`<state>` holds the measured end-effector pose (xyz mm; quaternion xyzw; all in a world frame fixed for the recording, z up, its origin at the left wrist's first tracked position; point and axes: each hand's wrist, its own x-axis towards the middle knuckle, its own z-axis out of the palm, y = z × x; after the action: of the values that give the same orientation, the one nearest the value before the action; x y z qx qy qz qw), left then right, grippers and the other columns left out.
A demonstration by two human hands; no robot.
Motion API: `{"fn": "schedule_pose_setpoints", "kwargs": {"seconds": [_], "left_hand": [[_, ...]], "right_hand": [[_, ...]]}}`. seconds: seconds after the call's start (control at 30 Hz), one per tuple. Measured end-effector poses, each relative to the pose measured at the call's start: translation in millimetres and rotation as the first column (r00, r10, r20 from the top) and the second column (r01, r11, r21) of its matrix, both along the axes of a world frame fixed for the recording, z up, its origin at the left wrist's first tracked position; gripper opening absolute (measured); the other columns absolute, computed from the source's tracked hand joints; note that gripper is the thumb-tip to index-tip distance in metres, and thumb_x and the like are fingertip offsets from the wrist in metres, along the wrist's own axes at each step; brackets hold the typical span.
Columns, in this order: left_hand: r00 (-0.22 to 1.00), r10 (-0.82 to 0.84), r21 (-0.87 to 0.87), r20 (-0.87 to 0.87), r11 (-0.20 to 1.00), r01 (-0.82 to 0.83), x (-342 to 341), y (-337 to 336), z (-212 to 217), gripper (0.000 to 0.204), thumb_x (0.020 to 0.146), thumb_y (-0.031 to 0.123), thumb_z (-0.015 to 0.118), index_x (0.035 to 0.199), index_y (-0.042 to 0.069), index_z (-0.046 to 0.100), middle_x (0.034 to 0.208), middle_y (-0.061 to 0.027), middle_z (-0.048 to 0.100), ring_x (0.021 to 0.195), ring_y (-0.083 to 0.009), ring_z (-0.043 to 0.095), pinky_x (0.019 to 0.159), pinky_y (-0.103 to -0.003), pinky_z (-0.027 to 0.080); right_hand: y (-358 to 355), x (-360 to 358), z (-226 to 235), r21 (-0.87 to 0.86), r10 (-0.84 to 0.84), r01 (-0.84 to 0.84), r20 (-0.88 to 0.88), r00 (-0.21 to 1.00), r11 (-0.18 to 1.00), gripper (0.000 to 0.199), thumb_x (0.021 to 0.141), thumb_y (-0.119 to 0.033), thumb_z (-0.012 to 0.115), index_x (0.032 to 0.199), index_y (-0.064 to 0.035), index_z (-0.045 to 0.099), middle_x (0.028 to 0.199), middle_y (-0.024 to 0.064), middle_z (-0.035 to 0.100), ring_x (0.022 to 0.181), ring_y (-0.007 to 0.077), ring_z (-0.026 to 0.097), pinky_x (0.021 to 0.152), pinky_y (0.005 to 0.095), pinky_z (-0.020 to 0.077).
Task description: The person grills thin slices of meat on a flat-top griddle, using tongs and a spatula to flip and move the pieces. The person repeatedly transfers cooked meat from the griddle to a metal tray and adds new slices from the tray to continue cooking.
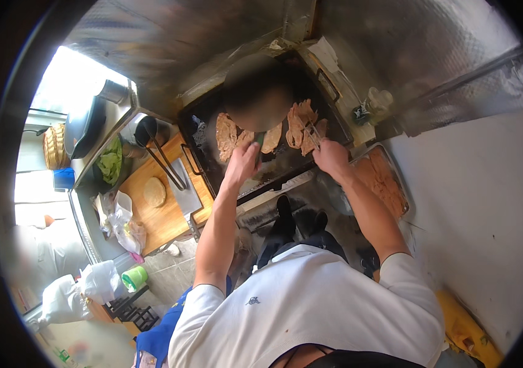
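A black griddle (212,170) with side handles lies in front of me, bearing several browned meat slices (226,136). My left hand (243,162) is closed around a dark handle (259,146) at the griddle's near middle. Beyond that handle, a large round dark shape (256,92) is blurred; I cannot tell its kind. In my right hand (331,158) are metal tongs (312,132), their tips at the meat pile (300,120) on the griddle's right side. What lies under the round shape is hidden.
Left of the griddle, a wooden cutting board (136,214) holds a round flatbread (155,192) and a cleaver (186,189), with dark tongs (166,162) above. Green lettuce (110,161) sits farther left. A tray of meat (381,181) stands beneath my right forearm, and glass jars (376,101) beyond.
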<state>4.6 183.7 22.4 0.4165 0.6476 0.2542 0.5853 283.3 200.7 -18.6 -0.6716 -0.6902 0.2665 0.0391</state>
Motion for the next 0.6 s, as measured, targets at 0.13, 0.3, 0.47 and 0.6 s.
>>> {"fn": "schedule_pose_setpoints", "kwargs": {"seconds": [0.13, 0.3, 0.47, 0.6], "left_hand": [[0.926, -0.247, 0.045, -0.285, 0.962, 0.271, 3, -36, -34, 0.039, 0.105, 0.033, 0.048, 0.117, -0.003, 0.06, 0.064, -0.0033, 0.059, 0.059, -0.0141, 0.059, 0.057, -0.031, 0.045], [0.896, -0.248, 0.037, -0.368, 0.959, 0.281, 12, -38, -9, 0.045, 0.102, 0.033, 0.051, 0.125, -0.006, 0.06, 0.077, -0.0164, 0.068, 0.073, -0.0234, 0.07, 0.075, -0.037, 0.053], [0.998, -0.064, 0.021, -0.022, 0.998, 0.064, 25, -33, -31, 0.039, 0.103, 0.032, 0.052, 0.113, -0.005, 0.059, 0.072, -0.0108, 0.063, 0.064, -0.019, 0.064, 0.065, -0.036, 0.05], [0.927, -0.095, 0.16, -0.363, 0.974, 0.163, 32, -30, -59, 0.04, 0.103, 0.032, 0.052, 0.116, -0.005, 0.059, 0.078, -0.0209, 0.068, 0.074, -0.0307, 0.07, 0.071, -0.043, 0.052]], "right_hand": [[2, -7, -20, 0.09, 0.034, -0.034, 0.003, 0.999, 0.995, 0.028, 0.087, -0.024, 0.063, 0.084, 0.0031, 0.069, 0.079, 0.0257, 0.07, 0.073, 0.0434, 0.069, 0.067, 0.0533, 0.0567], [6, 9, -9, 0.091, -0.1, 0.103, -0.033, 0.994, 0.991, 0.031, 0.089, -0.026, 0.062, 0.094, 0.004, 0.067, 0.08, 0.0259, 0.071, 0.075, 0.0426, 0.071, 0.069, 0.0525, 0.0575], [17, 13, -15, 0.048, -0.07, 0.07, -0.015, 0.997, 0.996, 0.034, 0.09, -0.03, 0.062, 0.098, 0.0038, 0.064, 0.088, 0.0288, 0.07, 0.085, 0.0466, 0.069, 0.078, 0.0549, 0.0551], [21, 5, -21, 0.055, 0.058, -0.058, 0.009, 0.998, 0.997, 0.031, 0.089, -0.026, 0.062, 0.096, 0.0034, 0.065, 0.084, 0.0275, 0.07, 0.08, 0.046, 0.069, 0.075, 0.0548, 0.0555]]}}
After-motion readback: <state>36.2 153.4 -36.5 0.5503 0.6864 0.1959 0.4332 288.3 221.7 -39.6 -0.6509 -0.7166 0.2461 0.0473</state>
